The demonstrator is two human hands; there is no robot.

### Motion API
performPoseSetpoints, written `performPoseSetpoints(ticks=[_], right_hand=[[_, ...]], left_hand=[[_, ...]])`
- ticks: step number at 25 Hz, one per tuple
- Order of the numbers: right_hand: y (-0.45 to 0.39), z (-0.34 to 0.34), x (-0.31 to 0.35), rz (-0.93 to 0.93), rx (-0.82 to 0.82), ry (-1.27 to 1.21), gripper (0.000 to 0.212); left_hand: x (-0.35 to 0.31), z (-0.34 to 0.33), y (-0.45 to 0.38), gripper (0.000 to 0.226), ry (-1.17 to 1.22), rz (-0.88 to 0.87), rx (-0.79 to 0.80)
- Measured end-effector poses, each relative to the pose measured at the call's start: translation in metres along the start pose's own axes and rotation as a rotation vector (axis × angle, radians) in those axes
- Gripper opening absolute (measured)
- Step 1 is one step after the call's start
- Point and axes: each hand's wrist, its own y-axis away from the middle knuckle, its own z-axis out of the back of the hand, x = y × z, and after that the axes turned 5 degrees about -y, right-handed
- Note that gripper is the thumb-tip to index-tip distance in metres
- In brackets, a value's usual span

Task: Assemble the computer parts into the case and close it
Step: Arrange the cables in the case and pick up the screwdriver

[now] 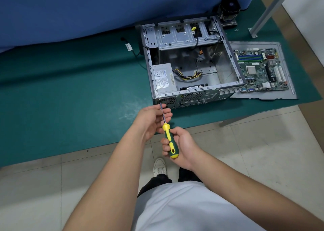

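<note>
Head view: right hand point(182, 147) gripping yellow-green plastic-handled screwdriver point(170, 140); left hand point(152, 119) pinching its steel shaft, tip at open grey metal computer case point(233, 62) rear corner.

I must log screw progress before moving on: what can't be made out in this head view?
- Screw at the tip of the yellow-and-green screwdriver: too small to tell if seated.
- Left hand fingertips: hidden behind the shaft.
- Silver power supply label: too small to read.
- Rear face of the grey metal case: foreshortened.
</note>
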Motion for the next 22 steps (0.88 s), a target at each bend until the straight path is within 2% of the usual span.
performPoseSetpoints(ticks=[4,8,12,15,18,20,22], right_hand=[[0.001,-0.003,0.002,0.04,-0.011,0.089,0.027],[0.002,-0.007,-0.002,0.157,-0.04,0.104,0.024],[-0.002,-0.011,-0.01,0.274,-0.137,0.239,0.017],[-0.005,-0.011,-0.006,0.222,-0.159,0.198,0.02],[-0.005,-0.007,0.003,0.091,-0.169,0.199,0.045],[-0.006,-0.005,0.007,0.071,-0.16,0.187,0.049],[-0.006,-0.004,0.008,0.09,-0.152,0.198,0.047]], left_hand=[[-0.003,0.0,0.001,0.021,0.058,-0.026,-0.062],[-0.005,-0.005,-0.002,0.027,-0.057,-0.053,-0.201],[-0.003,-0.014,-0.007,0.033,-0.184,-0.124,-0.296],[0.0,-0.012,-0.002,0.023,-0.082,-0.096,-0.178],[0.0,-0.005,0.003,0.044,0.005,-0.065,-0.037],[0.0,-0.003,0.005,0.055,-0.011,-0.08,-0.009],[-0.002,-0.002,0.006,0.054,-0.042,-0.084,-0.023]])
